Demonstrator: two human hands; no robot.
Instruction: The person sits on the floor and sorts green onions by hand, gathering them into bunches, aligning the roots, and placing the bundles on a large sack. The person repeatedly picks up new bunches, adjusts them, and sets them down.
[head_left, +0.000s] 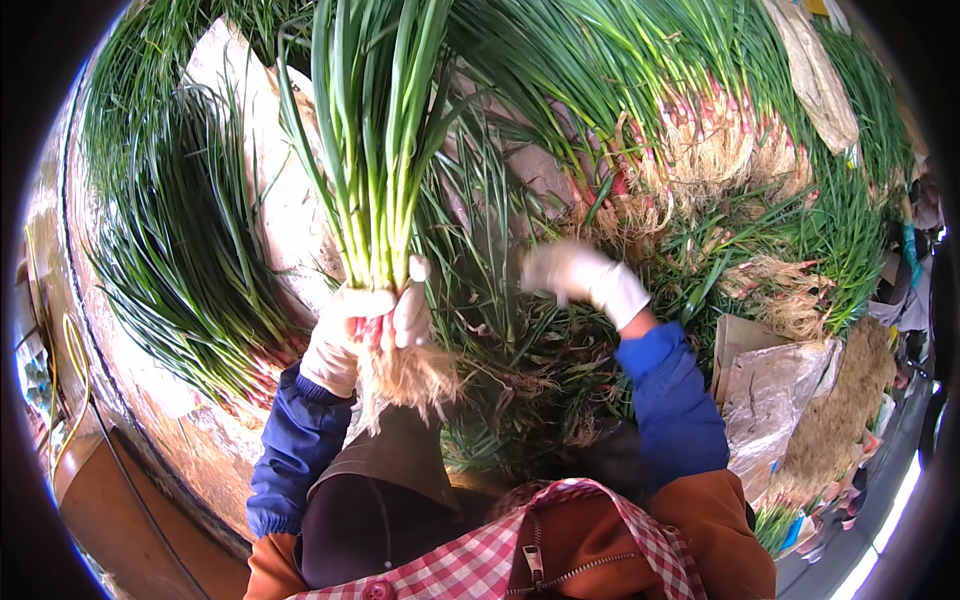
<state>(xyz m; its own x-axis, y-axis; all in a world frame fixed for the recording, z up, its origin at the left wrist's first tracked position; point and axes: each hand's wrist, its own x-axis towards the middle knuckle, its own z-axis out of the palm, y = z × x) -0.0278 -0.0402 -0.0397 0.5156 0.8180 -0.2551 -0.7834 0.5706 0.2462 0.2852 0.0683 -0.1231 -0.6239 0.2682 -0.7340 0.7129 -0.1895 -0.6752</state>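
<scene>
Gripped just above the roots, a bunch of green onions (375, 187) stands upright in my left hand (336, 334), which wears a white glove. Its reddish bulbs show between the gloved fingers, and pale stringy roots (409, 375) hang below them. To the right, my right hand (589, 277), gloved in white too, hovers over a heap of loose leaves and trimmings (547, 360). Motion blurs its fingers, so I cannot tell whether they hold anything. Nearest beyond it lie the rooted ends of more green onions (630, 187).
On the left, a pile of green onions (195, 262) lies beside a pale sheet (281, 202). A large rooted pile (697, 97) spreads at the upper right. Folded sheeting (772, 390) sits at the right. A dark cable (139, 480) crosses the lower left.
</scene>
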